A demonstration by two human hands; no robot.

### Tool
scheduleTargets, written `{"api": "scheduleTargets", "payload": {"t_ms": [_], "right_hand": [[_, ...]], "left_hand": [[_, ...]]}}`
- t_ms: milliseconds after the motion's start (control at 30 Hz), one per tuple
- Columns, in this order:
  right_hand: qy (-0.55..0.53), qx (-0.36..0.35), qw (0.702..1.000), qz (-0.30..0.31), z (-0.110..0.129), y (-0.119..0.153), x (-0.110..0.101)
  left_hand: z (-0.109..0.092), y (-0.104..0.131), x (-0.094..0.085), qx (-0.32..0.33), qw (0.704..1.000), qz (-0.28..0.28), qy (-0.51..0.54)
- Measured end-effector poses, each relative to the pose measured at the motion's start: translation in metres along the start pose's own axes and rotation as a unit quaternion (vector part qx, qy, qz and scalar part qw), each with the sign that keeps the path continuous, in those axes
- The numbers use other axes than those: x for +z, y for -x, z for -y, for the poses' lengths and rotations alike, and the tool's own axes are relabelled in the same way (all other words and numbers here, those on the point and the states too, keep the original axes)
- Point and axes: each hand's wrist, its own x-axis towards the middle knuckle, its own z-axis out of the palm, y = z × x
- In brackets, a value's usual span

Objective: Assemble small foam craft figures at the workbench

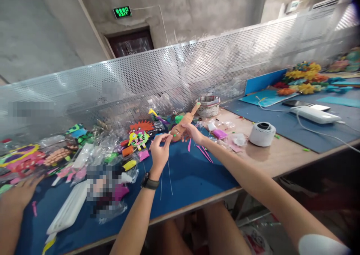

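A brown clay-like figure point(177, 132) with small eyes, green spots and a long thin end tipped green is raised over the blue mat point(191, 183). My right hand point(194, 132) grips it around its middle from the right. On the other side, my left hand point(161, 147), with a dark watch on the wrist, has thumb and forefinger pinched together beside the figure's lower left end. Whatever sits in that pinch is too small to make out. Two thin needle-like rods point(170, 178) lie below my left hand. Pink modelling tools point(204, 153) rest right of the figure.
Colourful clay pieces point(138, 138) and clear bags crowd the left. Another person's hand point(21, 191) rests at far left, near a white packet point(69, 206). A woven basket point(208, 105), tape roll point(262, 134) and white power bank point(317, 114) stand right. A perforated metal screen point(135, 78) runs behind.
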Motion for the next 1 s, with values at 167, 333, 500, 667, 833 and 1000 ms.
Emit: {"api": "scheduleTargets", "payload": {"t_ms": [167, 333, 500, 667, 833, 1000], "right_hand": [[0.023, -0.031, 0.999, -0.027, -0.015, 0.002, 0.005], [0.015, -0.050, 0.997, -0.064, -0.020, 0.000, 0.004], [0.020, -0.052, 0.996, -0.074, -0.019, 0.002, 0.007], [0.021, -0.050, 0.996, -0.067, -0.019, 0.004, 0.013], [0.008, -0.050, 0.996, -0.080, -0.018, 0.005, 0.015], [0.005, -0.047, 0.995, -0.085, -0.020, 0.004, 0.016]], "left_hand": [[0.007, 0.000, 0.002, -0.034, 0.999, 0.014, 0.027], [0.009, -0.002, 0.004, -0.002, 0.999, 0.033, 0.014], [0.009, -0.002, 0.005, 0.035, 0.999, 0.031, 0.008], [0.013, 0.000, 0.006, 0.033, 0.999, 0.009, 0.018], [0.014, 0.000, 0.008, 0.047, 0.998, 0.014, 0.030], [0.011, 0.000, 0.007, 0.052, 0.998, 0.013, 0.032]]}}
